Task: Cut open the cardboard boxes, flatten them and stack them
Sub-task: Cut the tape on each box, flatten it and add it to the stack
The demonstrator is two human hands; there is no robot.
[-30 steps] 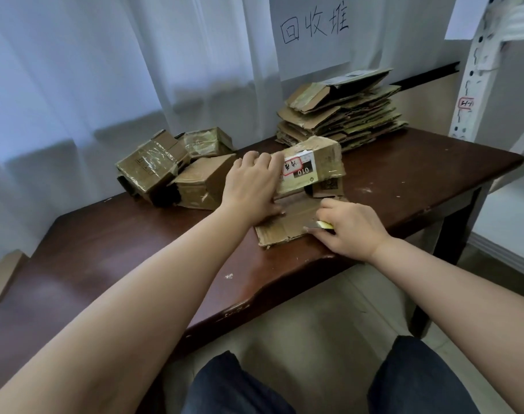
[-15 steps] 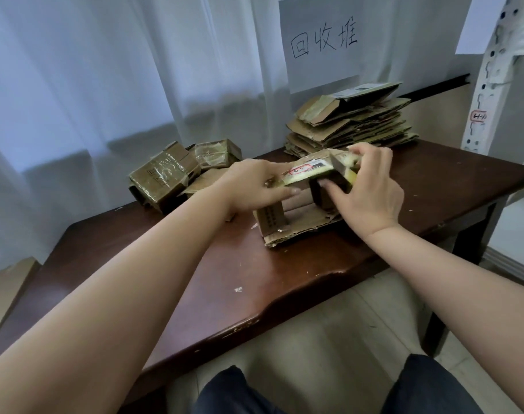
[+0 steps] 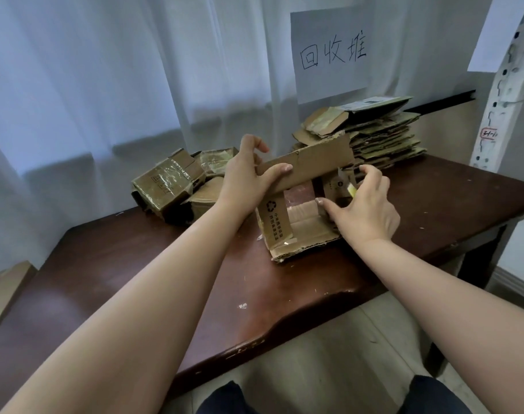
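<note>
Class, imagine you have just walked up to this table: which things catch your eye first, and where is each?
At the table's middle, two hands work a half-opened cardboard box: the left hand grips its raised flap, the right hand presses its right side with something yellow tucked in the fingers. Behind, at the back right, sits a stack of flattened boxes under a handwritten paper sign; taped boxes wait at the left.

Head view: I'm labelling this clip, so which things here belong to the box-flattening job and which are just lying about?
Job in hand:
opened box, left hand holding its flap
right hand with yellow cutter
taped boxes waiting
flattened stack

Lying about:
paper sign on the curtain
white rack post
scraps on the table
</note>
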